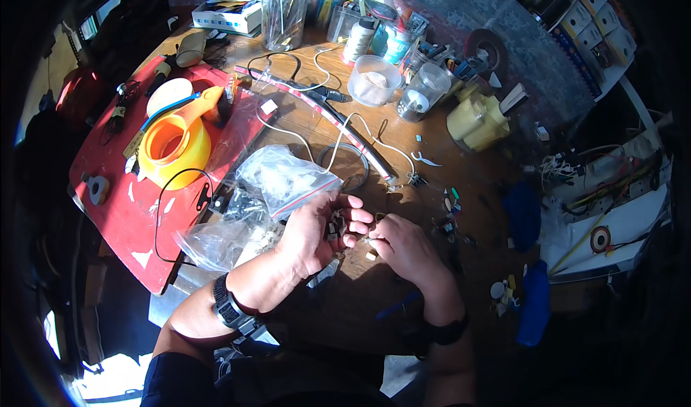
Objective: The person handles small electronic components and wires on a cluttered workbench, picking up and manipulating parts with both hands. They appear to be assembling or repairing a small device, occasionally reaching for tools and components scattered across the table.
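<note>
My left hand is turned palm up over the middle of the table, its fingers curled. In its palm lie several small dark and pale pieces, too small to name. Close against its fingertips is my right hand, thumb and index finger pinched together; what they hold is too small to make out. A small cream block rests on the table just below the fingertips. Crumpled clear plastic bags, one with a red strip along its edge, lie beside and behind my left hand.
A red board at left carries a yellow pot and a roll of tape. Tubs and jars line the back. A striped tube and white cables cross the table. Small scraps lie right, near blue cloth.
</note>
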Motion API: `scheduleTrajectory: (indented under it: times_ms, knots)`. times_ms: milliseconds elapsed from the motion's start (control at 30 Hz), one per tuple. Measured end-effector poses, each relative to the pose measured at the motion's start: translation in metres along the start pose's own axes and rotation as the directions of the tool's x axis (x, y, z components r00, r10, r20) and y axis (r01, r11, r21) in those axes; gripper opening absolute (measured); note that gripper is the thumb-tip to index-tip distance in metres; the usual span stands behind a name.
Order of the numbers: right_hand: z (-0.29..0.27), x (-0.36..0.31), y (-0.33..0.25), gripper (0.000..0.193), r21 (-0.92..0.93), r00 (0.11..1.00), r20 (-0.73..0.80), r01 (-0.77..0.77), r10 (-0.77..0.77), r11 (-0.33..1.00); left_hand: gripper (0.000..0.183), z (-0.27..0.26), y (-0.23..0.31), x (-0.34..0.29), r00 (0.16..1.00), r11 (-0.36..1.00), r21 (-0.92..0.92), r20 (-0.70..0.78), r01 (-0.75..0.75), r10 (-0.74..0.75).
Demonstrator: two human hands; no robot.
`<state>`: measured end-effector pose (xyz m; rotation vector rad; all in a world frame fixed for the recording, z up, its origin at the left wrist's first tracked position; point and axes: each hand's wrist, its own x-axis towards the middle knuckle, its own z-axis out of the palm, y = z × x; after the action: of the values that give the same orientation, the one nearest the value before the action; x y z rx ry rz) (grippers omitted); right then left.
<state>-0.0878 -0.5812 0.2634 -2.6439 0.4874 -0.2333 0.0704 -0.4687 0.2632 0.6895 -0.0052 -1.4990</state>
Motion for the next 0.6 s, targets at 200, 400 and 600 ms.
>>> scheduleTrajectory:
  times_ms: [200,400,600]
  knots:
    - [-0.006,-0.006,0.012,0.007,0.148,0.997,-0.051,-0.05,0.058,0.988,0.021,-0.005,-0.005,0.005,0.994,0.974,0.2,-0.018,-0.105,0.111]
    - [-0.011,-0.009,0.02,0.01,0.11,0.995,-0.055,-0.074,0.081,0.991,0.022,-0.006,-0.009,0.008,0.984,0.969,0.17,0.013,-0.178,0.179]
    - [-0.014,-0.009,0.021,0.01,0.213,0.98,-0.092,-0.152,0.175,0.965,0.026,-0.006,-0.005,0.006,0.968,0.961,0.119,0.038,-0.251,0.248]
